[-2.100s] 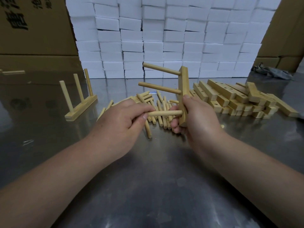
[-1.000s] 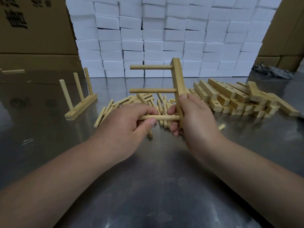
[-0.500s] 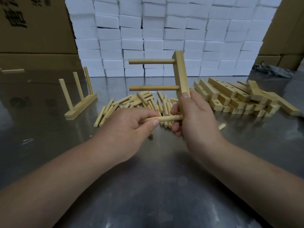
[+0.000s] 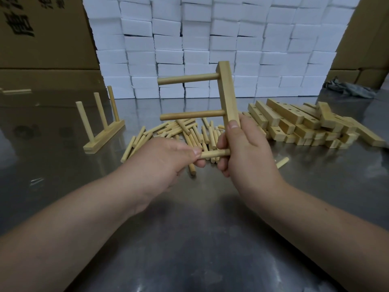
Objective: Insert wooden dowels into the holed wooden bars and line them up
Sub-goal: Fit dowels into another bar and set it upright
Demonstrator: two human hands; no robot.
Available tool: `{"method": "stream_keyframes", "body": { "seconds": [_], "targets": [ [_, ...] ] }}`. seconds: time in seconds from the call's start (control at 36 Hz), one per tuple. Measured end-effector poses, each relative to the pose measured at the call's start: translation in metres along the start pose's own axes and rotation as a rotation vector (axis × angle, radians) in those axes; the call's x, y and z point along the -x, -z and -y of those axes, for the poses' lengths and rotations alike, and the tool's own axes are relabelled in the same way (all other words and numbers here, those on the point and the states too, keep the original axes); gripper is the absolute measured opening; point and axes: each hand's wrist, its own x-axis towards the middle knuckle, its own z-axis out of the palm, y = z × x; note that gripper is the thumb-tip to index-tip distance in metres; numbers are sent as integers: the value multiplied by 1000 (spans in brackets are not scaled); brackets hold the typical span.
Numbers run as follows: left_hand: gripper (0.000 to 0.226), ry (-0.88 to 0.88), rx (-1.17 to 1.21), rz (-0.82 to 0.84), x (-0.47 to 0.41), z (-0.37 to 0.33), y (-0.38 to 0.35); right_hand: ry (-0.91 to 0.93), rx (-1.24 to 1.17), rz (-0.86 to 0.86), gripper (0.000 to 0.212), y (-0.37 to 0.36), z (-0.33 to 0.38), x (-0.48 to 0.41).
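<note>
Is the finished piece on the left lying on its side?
No, the finished piece stands on the table, its three dowels pointing up.

Bar held at mid-table, parts spread behind it.

Above the grey steel table [image 4: 189, 239], the right hand [image 4: 246, 152] holds the pale square wooden bar [image 4: 228, 95] nearly upright, two dowels jutting left from it. The left hand [image 4: 160, 163] holds a short round wooden dowel [image 4: 214, 154] against its lower end. Behind the hands lies the heap of loose wooden dowels [image 4: 185, 133], to its right the pile of holed wooden bars [image 4: 294, 125], and far left an assembled wooden bar with three upright dowels [image 4: 105, 133]. A wall of white rectangular boxes [image 4: 210, 39] stands behind all.
</note>
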Motion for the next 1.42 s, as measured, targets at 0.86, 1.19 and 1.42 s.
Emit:
{"method": "stream_keyframes", "body": {
  "seconds": [0.86, 1.19, 1.42],
  "targets": [
    [42, 638, -912, -727, -55, 74, 107, -216, -202, -131, 18, 12, -10, -18],
    [30, 448, -940, -586, -117, 84, 133, -192, -154, -61, 24, 6, -14, -18],
    [25, 370, -951, -516, -192, 85, 128, -136, -236, 12, 21, 4, -16, -15]
  ]
}}
